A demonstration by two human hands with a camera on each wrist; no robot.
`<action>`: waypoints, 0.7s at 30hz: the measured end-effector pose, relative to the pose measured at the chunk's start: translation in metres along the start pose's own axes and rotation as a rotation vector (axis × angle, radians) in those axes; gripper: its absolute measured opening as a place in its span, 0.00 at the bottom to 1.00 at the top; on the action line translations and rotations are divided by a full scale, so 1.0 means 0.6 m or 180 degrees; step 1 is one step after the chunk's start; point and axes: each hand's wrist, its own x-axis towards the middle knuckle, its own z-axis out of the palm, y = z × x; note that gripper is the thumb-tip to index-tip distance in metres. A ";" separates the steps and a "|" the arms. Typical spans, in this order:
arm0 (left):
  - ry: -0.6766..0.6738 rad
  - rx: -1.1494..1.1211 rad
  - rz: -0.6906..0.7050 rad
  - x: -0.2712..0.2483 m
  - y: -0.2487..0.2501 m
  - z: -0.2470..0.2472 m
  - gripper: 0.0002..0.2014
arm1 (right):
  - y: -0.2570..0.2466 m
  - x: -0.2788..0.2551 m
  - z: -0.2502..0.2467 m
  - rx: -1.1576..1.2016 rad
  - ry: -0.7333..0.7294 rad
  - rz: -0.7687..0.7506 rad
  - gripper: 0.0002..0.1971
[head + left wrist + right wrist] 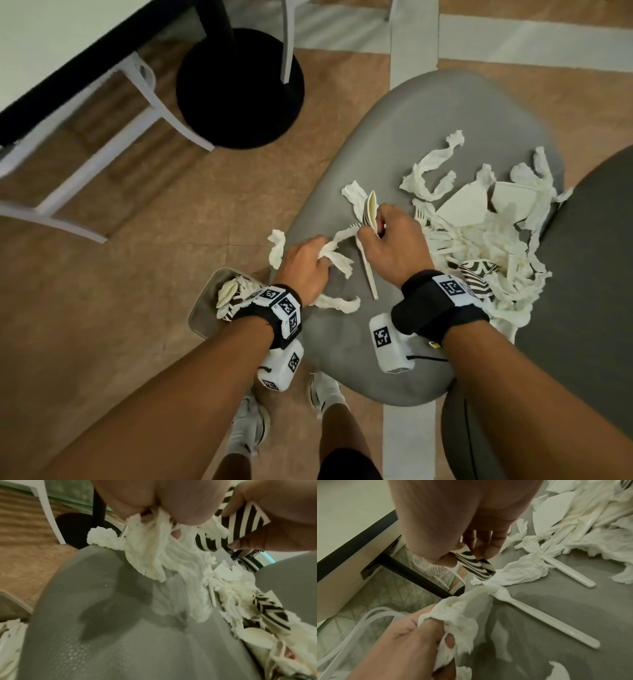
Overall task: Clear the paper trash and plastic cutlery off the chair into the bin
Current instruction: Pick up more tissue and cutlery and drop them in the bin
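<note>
My left hand (pixel 301 258) was clenched round a bunch of torn tissue strips (pixel 337 260) at the near-left edge of the grey chair seat (pixel 404 144). My right hand (pixel 394 240), just beside it, pinched a folded striped paper piece (pixel 370 210) between thumb and fingers.

The relation that mattered was the bin (pixel 205 308): it stood on the floor below the chair's left edge, right under my left wrist, with scraps already inside. So the left hand was plainly nearer, and I judged a short swing outward and down would put its load in; the right would have to cross over the seat edge to follow.

What remained lay the other way. A white plastic fork (pixel 544 618) rested on the seat between my hands, its long axis running from the tissue back toward me, tines away. The main heap of tissue, plate shards and cutlery (pixel 486 240) sat to the right of my right hand, against the backrest side, well apart from the bin.
</note>
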 end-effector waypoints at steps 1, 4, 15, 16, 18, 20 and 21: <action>0.0026 -0.0139 -0.0052 -0.005 0.004 -0.005 0.06 | -0.006 0.000 0.000 0.0005 0.0054 0.0026 0.16; 0.0278 -0.0370 -0.0154 -0.021 0.010 -0.014 0.13 | -0.020 0.001 0.004 0.0067 0.0157 0.0058 0.15; 0.0098 -0.0085 -0.1817 0.017 -0.130 -0.028 0.25 | -0.035 -0.025 0.057 0.0161 -0.0208 0.0027 0.12; 0.0139 -0.0092 -0.1773 0.012 -0.132 -0.027 0.24 | -0.037 -0.030 0.065 0.0190 -0.0289 0.0009 0.12; 0.0289 -0.0102 -0.1715 0.011 -0.135 -0.024 0.21 | -0.043 -0.037 0.078 0.0206 -0.0388 -0.0047 0.12; 0.0422 -0.0082 -0.1698 0.004 -0.140 -0.017 0.18 | -0.048 -0.042 0.086 0.0192 -0.0475 -0.0106 0.13; 0.0465 -0.0080 -0.1666 -0.002 -0.140 -0.016 0.17 | -0.049 -0.044 0.090 0.0203 -0.0492 -0.0139 0.13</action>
